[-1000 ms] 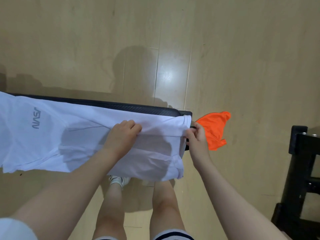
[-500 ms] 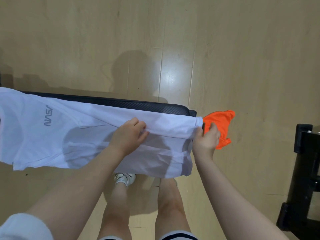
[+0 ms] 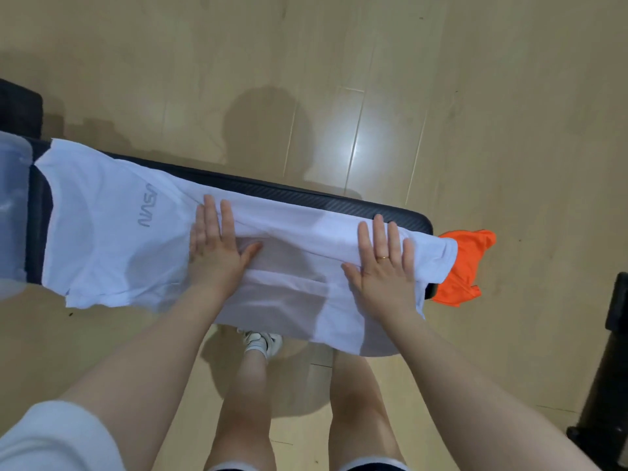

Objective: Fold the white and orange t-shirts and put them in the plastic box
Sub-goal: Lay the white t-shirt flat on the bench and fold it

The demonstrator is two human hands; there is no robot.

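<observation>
While pressing flat on the white t-shirt [image 3: 112,246] across the black bench [image 3: 306,195], splayed open, gripping nothing: left hand [image 3: 217,246], right hand [image 3: 384,263] | orange t-shirt [image 3: 465,263] hanging at 3 o'clock | plastic box [image 3: 12,212] at 9 o'clock | best smoothed outward before folding

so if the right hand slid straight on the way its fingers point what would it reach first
The right hand, flat on the white t-shirt, points across the bench. It would probably cross the shirt's far fold, then the bare black bench edge, beyond which is only floor.

hands [image 3: 382,266] flat, white t-shirt [image 3: 112,246], bench [image 3: 339,202]
</observation>
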